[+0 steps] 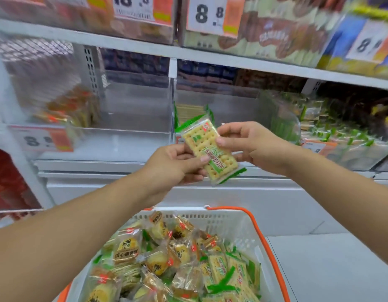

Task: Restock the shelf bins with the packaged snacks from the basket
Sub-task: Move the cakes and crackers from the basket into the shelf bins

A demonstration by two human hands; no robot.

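Above the basket (243,223), green-trimmed clear cracker packet (207,150) in both hands' grip.

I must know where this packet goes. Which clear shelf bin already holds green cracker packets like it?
The clear bin directly behind the held cracker packet, right of the divider: green packets stand at its back. The bin to its left looks almost bare.

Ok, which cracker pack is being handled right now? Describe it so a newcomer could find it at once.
Start at the white basket with orange handles at the bottom, then look up to mid-frame. Both hands, left hand and right hand, hold one cracker pack before the clear shelf bin. Unlike the green-edged packs in the basket, it is lifted clear, tilted.
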